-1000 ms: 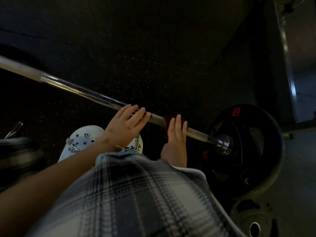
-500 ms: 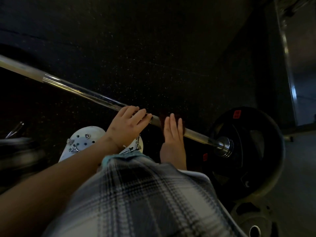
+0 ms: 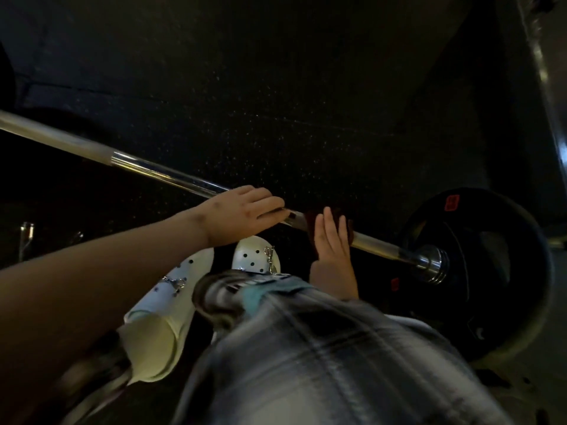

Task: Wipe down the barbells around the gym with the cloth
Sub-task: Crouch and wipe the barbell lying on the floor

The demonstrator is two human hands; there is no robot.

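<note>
A chrome barbell (image 3: pixel 171 176) lies low over the dark speckled rubber floor (image 3: pixel 276 102), running from the upper left down to a black weight plate (image 3: pixel 491 302) at the right. My left hand (image 3: pixel 242 210) is draped over the shaft with its fingers curled round it. Just to its right, a dark red cloth (image 3: pixel 311 220) is wrapped over the bar. My right hand (image 3: pixel 333 243) presses the cloth against the shaft with straight fingers, a short way from the steel collar (image 3: pixel 429 265).
My white clogs (image 3: pixel 254 256) stand on the floor under the bar, with a plaid garment (image 3: pixel 322 348) in front of them. A metal rack upright (image 3: pixel 549 87) rises at the far right. Dim gear with a shiny metal part (image 3: pixel 27 234) sits at the left edge.
My right hand has slid the cloth a little along the bar, away from the plate. My left hand has turned and curled over the shaft. The view has tilted, so both clogs show.
</note>
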